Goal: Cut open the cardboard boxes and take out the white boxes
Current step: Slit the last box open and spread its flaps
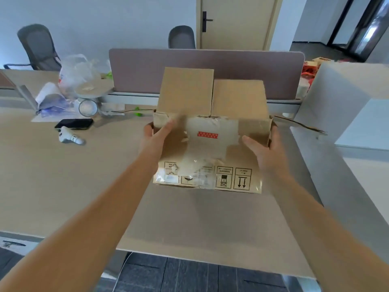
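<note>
Cardboard box [210,144] sits mid-desk [63,186], two far flaps upright, so I judge it already cut; I see no white box out, and the inside is hidden from me. Left hand [156,135] grips the near-left top corner, fingers over the edge. Right hand [261,146] clasps the right side, thumb on the near face.

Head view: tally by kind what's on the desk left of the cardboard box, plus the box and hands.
Cardboard box, flaps open: 1
Hands on it, left hand and right hand: 2
Black phone: 1
White controller: 1
Clear plastic bag: 1
Glass jar: 1
Total: 7
</note>
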Action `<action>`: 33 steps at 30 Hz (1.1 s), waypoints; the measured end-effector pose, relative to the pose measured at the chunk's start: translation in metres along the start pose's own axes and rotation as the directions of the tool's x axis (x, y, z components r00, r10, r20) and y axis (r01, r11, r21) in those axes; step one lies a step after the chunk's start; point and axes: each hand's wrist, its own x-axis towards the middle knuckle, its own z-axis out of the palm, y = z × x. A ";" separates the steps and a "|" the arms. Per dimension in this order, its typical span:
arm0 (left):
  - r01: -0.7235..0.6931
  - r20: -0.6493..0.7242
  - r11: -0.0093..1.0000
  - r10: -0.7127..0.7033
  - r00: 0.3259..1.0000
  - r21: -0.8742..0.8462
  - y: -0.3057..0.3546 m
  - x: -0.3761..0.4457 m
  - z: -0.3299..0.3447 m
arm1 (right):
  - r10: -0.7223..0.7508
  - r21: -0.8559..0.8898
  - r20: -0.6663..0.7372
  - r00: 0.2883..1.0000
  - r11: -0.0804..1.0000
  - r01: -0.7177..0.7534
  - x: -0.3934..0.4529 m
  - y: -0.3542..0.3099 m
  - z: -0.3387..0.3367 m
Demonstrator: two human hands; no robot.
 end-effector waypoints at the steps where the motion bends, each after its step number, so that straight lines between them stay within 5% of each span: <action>1: -0.017 0.020 1.000 0.017 1.000 -0.001 0.011 0.000 0.002 | -0.010 -0.014 0.006 1.000 1.000 0.010 0.003 -0.009 -0.003; 7: -0.061 0.078 0.995 0.055 0.995 0.076 0.055 0.004 0.002 | 0.006 0.076 0.001 1.000 0.997 -0.006 0.025 -0.047 -0.015; 17: 0.009 0.424 0.998 -0.038 0.905 0.069 0.059 0.023 -0.023 | 0.013 -0.092 0.446 0.895 0.995 0.031 0.061 -0.051 -0.022; 25: -0.031 0.471 0.994 0.075 0.879 -0.101 0.006 0.026 -0.021 | -0.070 0.070 0.296 0.953 0.996 0.052 0.055 -0.001 -0.022; 33: 0.098 0.318 0.995 -0.102 0.943 0.026 -0.050 0.032 0.003 | 0.206 -0.038 0.115 0.972 0.978 -0.203 0.049 0.070 -0.012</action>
